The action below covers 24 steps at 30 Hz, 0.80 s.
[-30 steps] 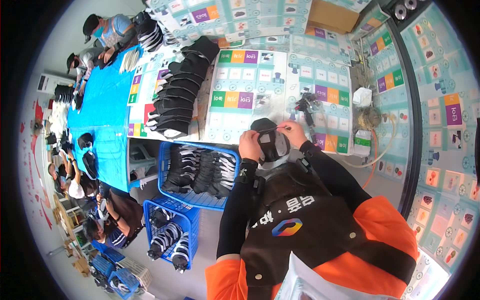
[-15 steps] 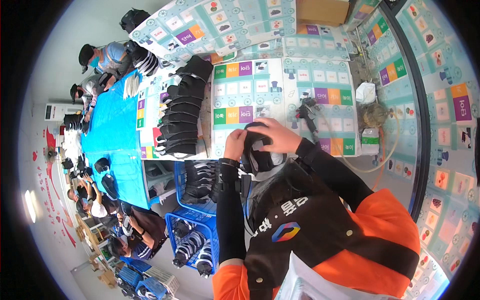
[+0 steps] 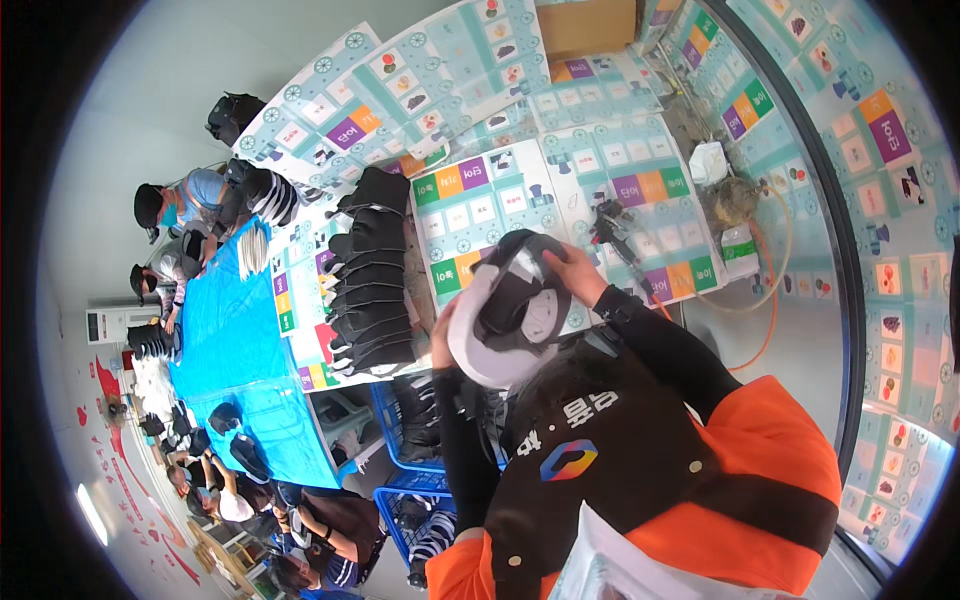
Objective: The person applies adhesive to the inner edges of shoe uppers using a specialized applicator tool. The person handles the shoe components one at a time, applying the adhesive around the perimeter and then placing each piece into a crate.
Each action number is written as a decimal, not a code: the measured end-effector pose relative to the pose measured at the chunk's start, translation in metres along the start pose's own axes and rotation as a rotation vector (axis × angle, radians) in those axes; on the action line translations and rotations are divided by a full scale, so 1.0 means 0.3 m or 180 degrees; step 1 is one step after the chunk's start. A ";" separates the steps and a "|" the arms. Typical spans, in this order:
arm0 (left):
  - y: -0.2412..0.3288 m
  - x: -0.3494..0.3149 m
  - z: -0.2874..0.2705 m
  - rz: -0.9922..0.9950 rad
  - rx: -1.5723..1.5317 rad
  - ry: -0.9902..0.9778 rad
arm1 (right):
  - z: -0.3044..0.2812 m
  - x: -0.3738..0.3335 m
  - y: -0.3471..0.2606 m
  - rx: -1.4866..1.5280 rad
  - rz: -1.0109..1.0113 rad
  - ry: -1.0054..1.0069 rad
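Cap (image 3: 505, 315), one, black and grey with a pale curved brim, held up close before the person's chest, above the near edge of the table (image 3: 560, 215). Left hand (image 3: 443, 345): grip closed on the pale brim at its lower left edge. Right hand (image 3: 572, 280): grip clasped over the dark crown at its upper right, fingers curled onto the fabric. Sleeves black, worn under an orange and black vest bearing a small coloured badge. Just left of the left grip: a row of black caps (image 3: 370, 280), stacked overlapping in a long line along the table, soft dark fabric, brims aligned. Beyond both grips: table covering of printed sheets, pale teal with rows of small white squares and rectangular blocks in purple, orange and green. Right of the right grip, well apart: a small dark tool (image 3: 612, 228), a crumpled white bag (image 3: 708, 163), a white packet with a green band (image 3: 740, 250), and an orange cord (image 3: 768, 300) looping off the table. Far beyond: a brown cardboard box (image 3: 590, 25). Below the left grip: blue plastic crates (image 3: 400, 455), lattice-walled, holding dark and striped items. Far left: a long blue-covered table (image 3: 230, 350) with other people seated along it.
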State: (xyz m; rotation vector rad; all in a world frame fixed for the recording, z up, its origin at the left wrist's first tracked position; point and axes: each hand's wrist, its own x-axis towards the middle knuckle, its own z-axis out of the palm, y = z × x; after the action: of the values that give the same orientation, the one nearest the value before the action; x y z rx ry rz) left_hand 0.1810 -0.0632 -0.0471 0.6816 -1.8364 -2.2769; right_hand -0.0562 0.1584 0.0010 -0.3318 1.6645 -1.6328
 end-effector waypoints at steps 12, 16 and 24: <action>0.157 0.065 0.339 -0.0081 -0.1080 0.0243 | -0.105 0.019 0.042 -0.0912 -0.0874 0.1151; 0.163 0.104 0.284 0.0032 -0.1470 0.1089 | -0.126 0.067 0.117 -0.0241 -0.0625 0.0830; 0.366 -0.036 0.392 0.0003 -0.0737 0.1238 | -0.137 0.098 0.350 0.1707 0.0363 0.0480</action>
State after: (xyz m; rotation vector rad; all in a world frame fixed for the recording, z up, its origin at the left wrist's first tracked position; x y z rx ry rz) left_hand 0.1215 0.0187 0.0784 0.9955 -1.3737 -2.1213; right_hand -0.0695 0.1846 -0.1119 0.1547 1.2532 -1.9714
